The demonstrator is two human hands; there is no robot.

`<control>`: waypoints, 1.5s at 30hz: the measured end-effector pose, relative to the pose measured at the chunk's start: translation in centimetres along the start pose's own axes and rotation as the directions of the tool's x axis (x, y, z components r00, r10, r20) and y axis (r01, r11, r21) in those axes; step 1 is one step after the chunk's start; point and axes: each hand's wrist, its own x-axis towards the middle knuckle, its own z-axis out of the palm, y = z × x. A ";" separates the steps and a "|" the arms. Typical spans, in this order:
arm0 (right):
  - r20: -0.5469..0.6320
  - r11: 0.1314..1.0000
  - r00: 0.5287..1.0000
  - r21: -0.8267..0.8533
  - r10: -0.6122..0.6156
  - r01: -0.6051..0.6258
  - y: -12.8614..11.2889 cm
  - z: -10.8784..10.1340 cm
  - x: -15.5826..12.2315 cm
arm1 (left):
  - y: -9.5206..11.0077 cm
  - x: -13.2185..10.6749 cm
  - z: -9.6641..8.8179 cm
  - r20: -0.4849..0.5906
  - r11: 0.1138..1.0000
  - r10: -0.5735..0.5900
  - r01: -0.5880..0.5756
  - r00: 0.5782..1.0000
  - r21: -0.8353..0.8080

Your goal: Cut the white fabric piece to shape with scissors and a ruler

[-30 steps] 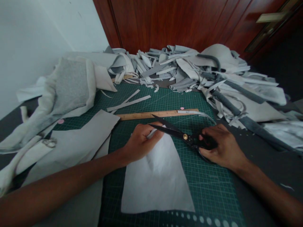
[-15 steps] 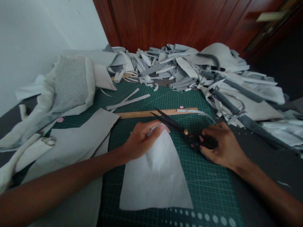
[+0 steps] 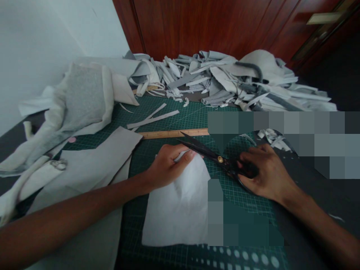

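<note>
My left hand pinches the top end of a pale grey leather piece, thumb over it and fingers behind. The piece hangs toward me over a green gridded cutting mat. In my right hand are black scissors with a brass-coloured pivot, fingers through the handles. Their blades point left and stand a little apart, just beyond my left fingertips. Whether they touch the leather is hard to see. Blurred blocks hide the lower right part of the piece.
A wooden ruler lies across the mat, near thin cut strips. Larger grey pieces and a rolled fuzzy hide are at left. Scraps pile against the wooden door. Blurred blocks cover some of the right side.
The scissor blades have spread slightly wider, the lower tip moving down and left. Both hands stay nearly in place. Blurred blocks now cover areas at right.
</note>
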 end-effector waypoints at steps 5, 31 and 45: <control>0.035 0.999 0.999 0.004 -0.034 0.033 0.3 -0.4 0.0 | -0.1 0.0 0.1 -0.025 1.000 0.010 -0.009 1.000 0.019; -0.043 0.997 0.997 0.023 -0.071 0.072 0.7 -0.2 -0.1 | -0.7 -0.2 0.2 -0.018 0.999 0.030 -0.029 0.999 0.045; -0.052 0.998 0.997 0.040 -0.050 0.052 0.5 -0.3 -0.2 | 0.1 0.0 -0.1 0.027 1.000 -0.015 0.015 1.000 0.009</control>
